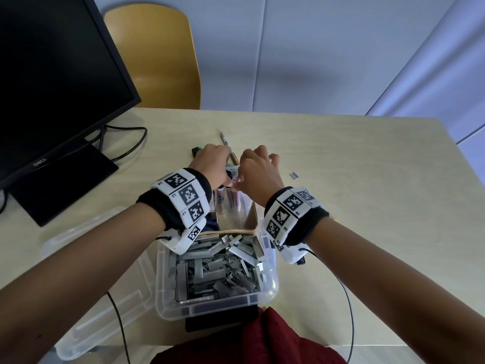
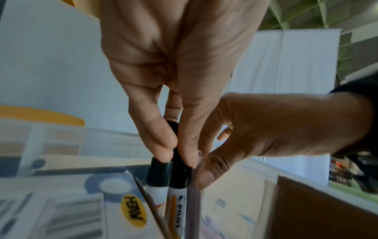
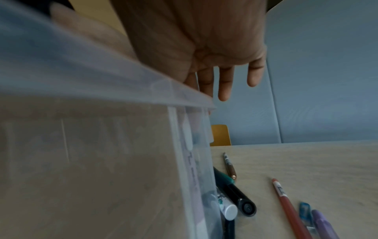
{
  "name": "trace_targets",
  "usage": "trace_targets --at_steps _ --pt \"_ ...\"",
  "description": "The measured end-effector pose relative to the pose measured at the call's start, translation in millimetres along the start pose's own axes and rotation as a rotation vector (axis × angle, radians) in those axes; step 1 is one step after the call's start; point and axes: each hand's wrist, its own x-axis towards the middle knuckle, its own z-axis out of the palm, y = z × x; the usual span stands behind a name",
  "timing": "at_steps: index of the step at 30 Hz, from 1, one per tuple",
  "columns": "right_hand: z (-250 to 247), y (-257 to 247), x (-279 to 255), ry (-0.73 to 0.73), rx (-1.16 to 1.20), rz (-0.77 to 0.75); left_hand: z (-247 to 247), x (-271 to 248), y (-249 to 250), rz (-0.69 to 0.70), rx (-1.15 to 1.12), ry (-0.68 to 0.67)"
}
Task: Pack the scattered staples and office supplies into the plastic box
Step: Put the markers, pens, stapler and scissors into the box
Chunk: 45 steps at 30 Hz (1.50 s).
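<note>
A clear plastic box stands at the near table edge, its near half full of grey staple strips. Behind a cardboard divider, black-capped white markers stand upright in the far part. My left hand pinches their caps from above. Beside them my right hand pinches a purple pen between thumb and forefinger; its other fingers reach out past the box rim. One loose staple strip lies on the table to the right.
Beyond the box lie a black marker, a brown pen, a red pencil and a purple pen. The clear lid lies left of the box. A monitor and cables stand at the left, with a yellow chair behind the table.
</note>
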Motion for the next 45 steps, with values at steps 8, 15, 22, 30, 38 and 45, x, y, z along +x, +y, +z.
trace_targets --at_steps 8,15,22,30,38,45 --pt "5 3 1 -0.018 -0.015 -0.014 4 8 -15 0.090 0.063 -0.097" --pt "-12 22 12 -0.096 0.470 0.065 -2 13 -16 0.144 0.044 -0.144" --pt "-24 56 57 -0.162 0.611 0.221 2 21 -23 0.121 -0.092 -0.208" --pt "42 49 108 -0.291 0.265 0.063 3 29 -24 0.139 -0.109 -0.238" --pt "71 54 128 -0.317 0.154 0.009 4 34 -23 0.155 -0.083 -0.252" --pt "78 54 118 -0.215 0.369 0.113 4 33 -25 0.196 -0.061 -0.221"
